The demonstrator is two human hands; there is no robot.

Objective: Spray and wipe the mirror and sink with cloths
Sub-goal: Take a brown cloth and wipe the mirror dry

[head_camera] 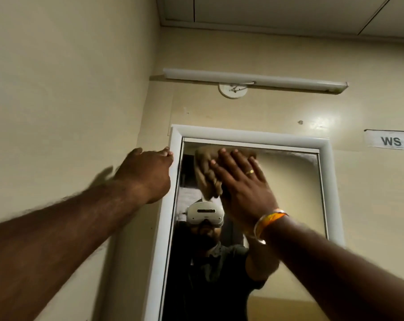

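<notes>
The right hand [240,181] presses a cloth [202,158] flat-palmed near the mirror [289,193] top, unwiped glass lying below, while the left hand [147,174], holding nothing, braces on the mirror's left frame

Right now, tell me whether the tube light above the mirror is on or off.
Off. The tube light looks dull white with no glow, and the wall around it is not brightened.

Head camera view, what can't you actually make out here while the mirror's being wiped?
- Cloth: mostly hidden under the right hand pressed on the mirror.
- Sink: out of view, below the bottom edge.
- Wall label: cut off by the right edge after "WS 13".
- Left hand fingertips: blurred at the mirror frame.
</notes>
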